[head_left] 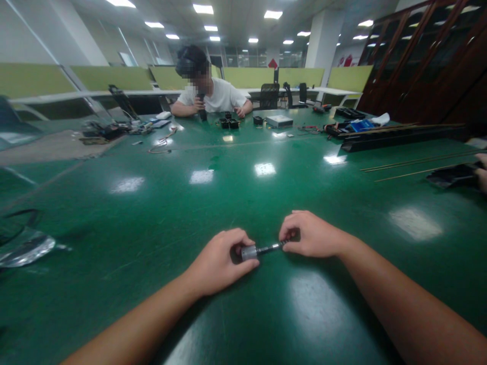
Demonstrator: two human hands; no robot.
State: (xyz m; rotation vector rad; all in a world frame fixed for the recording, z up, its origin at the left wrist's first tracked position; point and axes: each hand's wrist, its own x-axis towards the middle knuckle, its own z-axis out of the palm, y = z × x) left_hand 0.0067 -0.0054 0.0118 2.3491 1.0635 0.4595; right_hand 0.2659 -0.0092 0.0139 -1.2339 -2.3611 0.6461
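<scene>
A small silver cylindrical part [249,253] with a thin dark-and-silver shaft [269,249] lies level between my hands, low over the green table [160,203]. My left hand [222,261] is closed round the cylinder, thumb on the near side and fingers on the far side. At the shaft's other end, my right hand [310,235] pinches a dark, ridged tip that looks like a spiral. The fingers hide part of that tip, so its exact kind cannot be made out.
Across the table sits a person [211,91] near several small black boxes [229,121]. A grey flat box [279,121] and long black channels [399,138] lie farther back. Thin rods [411,165] and another person's hand [482,175] are at right. Clear plastic wrap [26,248] lies left.
</scene>
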